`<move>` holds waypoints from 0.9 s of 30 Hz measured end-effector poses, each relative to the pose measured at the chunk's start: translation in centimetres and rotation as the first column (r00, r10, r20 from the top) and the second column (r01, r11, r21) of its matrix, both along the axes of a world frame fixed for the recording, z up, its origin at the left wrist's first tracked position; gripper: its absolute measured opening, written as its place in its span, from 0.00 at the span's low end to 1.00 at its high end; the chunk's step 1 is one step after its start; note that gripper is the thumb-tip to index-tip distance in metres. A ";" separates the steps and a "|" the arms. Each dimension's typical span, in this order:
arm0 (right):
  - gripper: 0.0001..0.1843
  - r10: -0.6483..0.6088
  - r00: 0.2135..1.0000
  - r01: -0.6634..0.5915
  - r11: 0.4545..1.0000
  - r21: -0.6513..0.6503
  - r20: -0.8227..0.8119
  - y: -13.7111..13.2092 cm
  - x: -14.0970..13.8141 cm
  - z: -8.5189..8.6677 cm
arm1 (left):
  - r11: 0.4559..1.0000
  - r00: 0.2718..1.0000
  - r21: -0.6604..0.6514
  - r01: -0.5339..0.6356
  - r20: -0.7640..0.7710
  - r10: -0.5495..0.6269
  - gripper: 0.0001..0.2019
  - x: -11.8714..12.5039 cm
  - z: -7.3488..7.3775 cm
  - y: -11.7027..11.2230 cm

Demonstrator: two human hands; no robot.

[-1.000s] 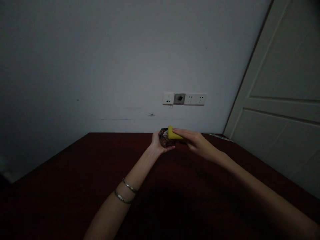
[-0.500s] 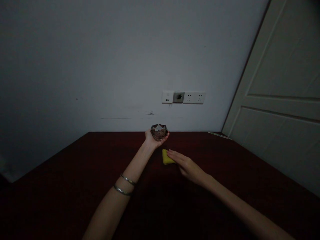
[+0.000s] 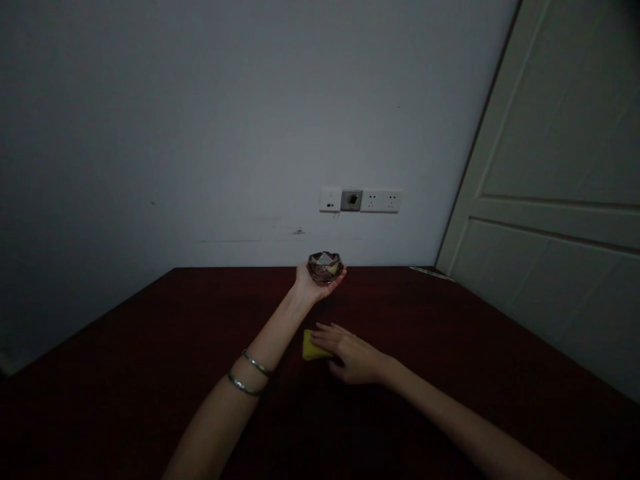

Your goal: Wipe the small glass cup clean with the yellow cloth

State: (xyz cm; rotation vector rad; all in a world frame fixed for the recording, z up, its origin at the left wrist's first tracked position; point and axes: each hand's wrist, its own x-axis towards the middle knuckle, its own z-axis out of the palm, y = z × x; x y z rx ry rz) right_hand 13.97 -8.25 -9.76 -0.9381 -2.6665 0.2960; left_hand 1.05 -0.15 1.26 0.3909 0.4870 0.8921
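Observation:
A dark, faceted glass ashtray point(image 3: 325, 268) rests in my left hand point(image 3: 311, 289), raised over the far part of the table, with the fingers curled under and around its right side. Two silver bangles point(image 3: 243, 384) circle my left forearm. Nearer to me, my right hand point(image 3: 356, 357) presses a folded yellow cloth point(image 3: 311, 348) with its fingers over the top. The palm and fingers hide the cloth's right part. Both hands are apart from each other.
The dark red tabletop point(image 3: 200, 320) runs back to a pale wall point(image 3: 225, 133). Several sockets and switches point(image 3: 380, 201) are set in the wall above it. A thin flat strip point(image 3: 431, 273) lies at the far right edge. A white panelled door point(image 3: 550, 200) stands to the right.
My right hand has drawn the yellow cloth toward me and slightly left, away from the ashtray. My left hand with the ashtray has shifted a little to the right in view.

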 end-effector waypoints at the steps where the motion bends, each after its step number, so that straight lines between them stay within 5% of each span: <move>1: 0.34 -0.002 0.999 0.003 1.000 0.007 -0.043 -0.1 0.5 0.6 | 1.000 1.000 0.002 0.010 -0.002 -0.010 0.21 -0.1 0.1 -0.2; 4: 0.19 -0.057 0.939 0.105 0.987 0.122 -0.340 0.0 2.2 3.2 | 1.000 0.999 0.016 0.025 -0.023 -0.024 0.21 -0.3 0.1 -0.8; 7: 0.13 -0.123 0.737 0.347 0.913 0.216 -0.664 0.3 3.8 6.4 | 1.000 0.998 0.025 -0.001 -0.068 0.002 0.21 -0.6 0.0 -1.2; 9: 0.16 -0.170 0.655 0.428 0.886 0.176 -0.736 0.5 4.3 8.3 | 1.000 0.995 0.026 -0.006 -0.096 0.008 0.21 -0.8 -0.1 -1.5; 11: 0.26 -0.230 0.653 0.409 0.909 0.081 -0.721 0.8 4.1 9.3 | 1.000 0.993 0.030 -0.004 -0.116 0.007 0.20 -1.1 -0.2 -1.7; 15: 0.42 -0.306 0.680 0.291 0.947 -0.137 -0.667 1.7 2.5 9.2 | 0.999 0.989 0.030 0.018 -0.146 -0.013 0.20 -1.7 -0.6 -2.1; 20: 0.46 -0.342 0.645 0.147 0.933 -0.329 -0.683 2.4 -0.1 8.1 | 0.998 0.991 0.062 -0.023 -0.130 0.031 0.17 -2.0 -1.5 -2.9; 27: 0.39 -0.273 0.688 0.174 0.962 -0.212 -0.672 2.1 -2.4 7.6 | 0.998 0.993 0.001 -0.066 -0.102 0.066 0.15 -3.1 -1.6 -4.8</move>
